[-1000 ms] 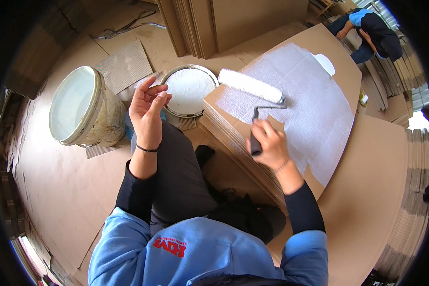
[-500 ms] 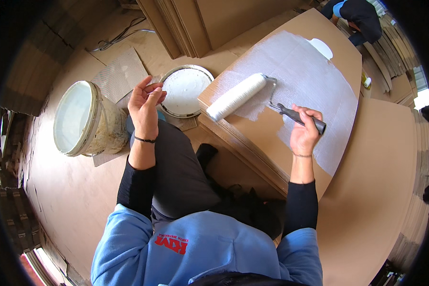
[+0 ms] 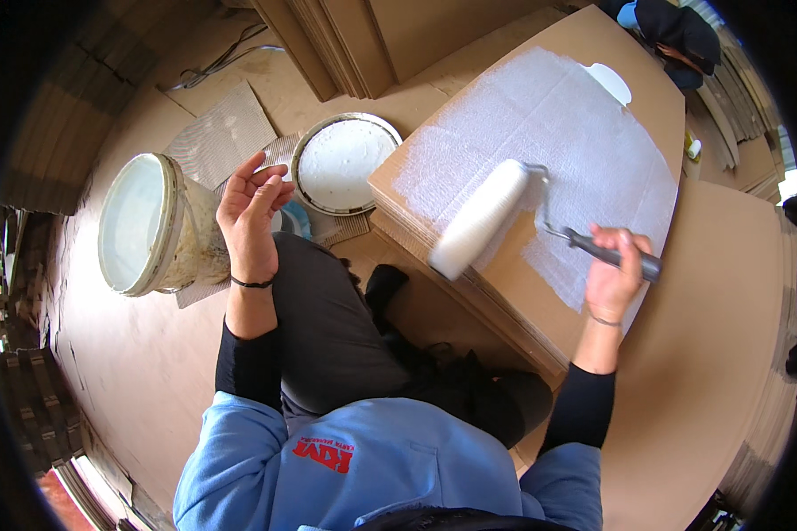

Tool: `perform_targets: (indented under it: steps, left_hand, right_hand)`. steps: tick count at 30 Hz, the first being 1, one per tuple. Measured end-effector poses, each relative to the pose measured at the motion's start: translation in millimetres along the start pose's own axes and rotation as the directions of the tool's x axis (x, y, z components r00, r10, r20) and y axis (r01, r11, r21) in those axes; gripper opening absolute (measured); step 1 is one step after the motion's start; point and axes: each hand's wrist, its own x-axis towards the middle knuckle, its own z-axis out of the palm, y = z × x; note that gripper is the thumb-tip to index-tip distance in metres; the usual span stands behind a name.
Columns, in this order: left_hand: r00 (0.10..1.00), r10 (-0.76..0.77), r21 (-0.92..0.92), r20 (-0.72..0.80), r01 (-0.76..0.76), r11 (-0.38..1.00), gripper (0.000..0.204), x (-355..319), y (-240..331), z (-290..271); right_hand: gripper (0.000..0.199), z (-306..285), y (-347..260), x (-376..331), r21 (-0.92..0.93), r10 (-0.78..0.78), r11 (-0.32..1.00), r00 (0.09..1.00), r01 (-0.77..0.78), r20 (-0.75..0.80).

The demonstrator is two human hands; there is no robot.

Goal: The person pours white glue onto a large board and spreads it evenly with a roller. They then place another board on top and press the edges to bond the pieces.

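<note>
Right of centre in the frame, the black handle (image 3: pixel 611 257) of a paint roller (image 3: pixel 480 219) is gripped by the right hand (image 3: pixel 613 281), with the fingers closed around it. The roller's white sleeve is laid slantwise across the near left edge of a cardboard stack (image 3: pixel 540 301), its lower end reaching past that edge. Whether the sleeve is pressed down or slightly lifted cannot be told, as it is blurred.

Most of the top sheet's middle and upper part is covered by a whitish coating (image 3: pixel 540 115), so the sheet can be judged well over half done. A white oval patch (image 3: pixel 608 84) is seen near its upper right border. Plain brown is left along the near edge, from below the sleeve toward the lower right, and at the far corner; the left side looks more thinly covered. Whether these margins are meant to be filled cannot be judged, nor can it be seen whether the lower sheets have been coated.

Left of centre, the left hand (image 3: pixel 252 212) is raised with its fingers half curled and the thumb near them; nothing is seen held in it. Beside it, at the left of the frame, a smeared bucket (image 3: pixel 190 234) is placed, and a round white lid (image 3: pixel 345 164) is laid between that hand and the stack.
</note>
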Motion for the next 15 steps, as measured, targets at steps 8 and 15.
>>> perform_targets:
  steps: [8, 15]
  left_hand:
    - [0.999, 0.009, 0.001, -0.05, -0.009, 1.0, 0.036, -2, 0, 7]
    - [1.0, 0.001, -0.006, -0.007, -0.001, 1.0, 0.038, -4, 2, 4]
  right_hand:
    - [0.009, 101, 89, 11, 0.084, 0.037, 0.996, 0.999, -0.041, 0.04]
    - [0.005, -21, -19, 21, -0.049, 0.197, 0.98, 0.973, -0.193, 0.121]
